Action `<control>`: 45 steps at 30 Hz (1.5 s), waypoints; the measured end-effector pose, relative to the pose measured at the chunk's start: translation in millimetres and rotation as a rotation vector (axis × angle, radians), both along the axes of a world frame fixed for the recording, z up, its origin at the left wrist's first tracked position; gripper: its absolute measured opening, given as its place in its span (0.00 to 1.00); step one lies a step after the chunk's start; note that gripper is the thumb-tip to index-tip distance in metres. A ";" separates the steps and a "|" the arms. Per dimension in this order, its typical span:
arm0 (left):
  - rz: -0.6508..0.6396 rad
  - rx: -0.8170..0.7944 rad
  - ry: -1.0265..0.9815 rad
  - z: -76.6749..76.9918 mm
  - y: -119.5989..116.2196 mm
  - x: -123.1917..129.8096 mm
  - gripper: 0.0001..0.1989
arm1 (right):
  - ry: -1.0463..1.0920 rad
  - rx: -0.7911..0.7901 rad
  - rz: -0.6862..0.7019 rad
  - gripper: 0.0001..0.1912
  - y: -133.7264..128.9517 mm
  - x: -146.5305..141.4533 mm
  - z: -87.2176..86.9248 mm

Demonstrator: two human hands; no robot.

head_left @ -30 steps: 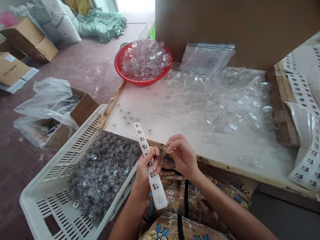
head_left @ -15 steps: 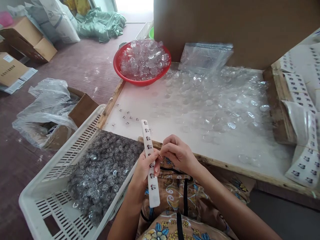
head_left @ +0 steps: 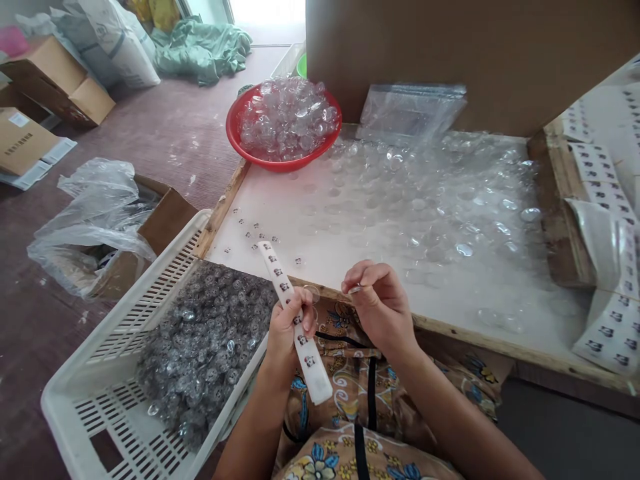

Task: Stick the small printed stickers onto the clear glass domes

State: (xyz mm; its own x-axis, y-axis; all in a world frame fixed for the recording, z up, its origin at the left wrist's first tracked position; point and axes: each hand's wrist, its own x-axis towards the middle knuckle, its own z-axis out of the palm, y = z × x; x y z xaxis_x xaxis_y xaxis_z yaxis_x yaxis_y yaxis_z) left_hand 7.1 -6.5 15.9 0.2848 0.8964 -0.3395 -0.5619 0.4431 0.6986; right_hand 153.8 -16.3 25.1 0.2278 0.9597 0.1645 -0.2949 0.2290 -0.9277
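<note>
By the white table (head_left: 273,200), the left hand (head_left: 283,328) is gripping a printed strip (head_left: 312,371), the right hand (head_left: 383,310) pinching a shiny piece (head_left: 354,289).

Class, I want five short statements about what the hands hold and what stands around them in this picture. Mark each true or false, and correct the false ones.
1. The left hand holds a printed strip. True.
2. The right hand grips the same strip. False: its fingertips pinch a small clear piece, apart from the strip.
3. The red bowl is heaped with clear pieces. True.
4. The white crate stands on the person's right. False: it stands on the left.
5. The pictures on the strip form two columns. False: they run in a single line.
</note>
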 end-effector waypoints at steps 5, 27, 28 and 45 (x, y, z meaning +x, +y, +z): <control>0.091 0.160 0.260 -7.6 -8.4 0.5 0.11 | -0.034 -0.259 0.250 0.14 -1.5 -0.1 7.9; 0.063 0.212 0.359 -13.9 -13.1 0.8 0.09 | -0.012 -0.397 0.275 0.18 1.8 -10.9 5.1; 0.065 0.222 0.366 -14.5 -12.9 0.7 0.09 | -0.031 -0.396 0.268 0.18 1.7 -11.1 3.8; 0.233 0.096 0.224 -15.8 -3.1 -11.0 0.21 | -0.499 -0.463 0.057 0.08 53.0 16.9 -48.7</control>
State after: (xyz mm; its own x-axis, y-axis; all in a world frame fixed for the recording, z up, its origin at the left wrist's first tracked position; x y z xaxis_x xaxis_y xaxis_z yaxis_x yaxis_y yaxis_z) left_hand -3.9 -9.6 0.1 -0.0034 0.9596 -0.2812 -0.4682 0.2470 0.8484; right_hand 170.7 36.7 -23.6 0.1783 0.9647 -0.1938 0.1942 -0.2276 -0.9542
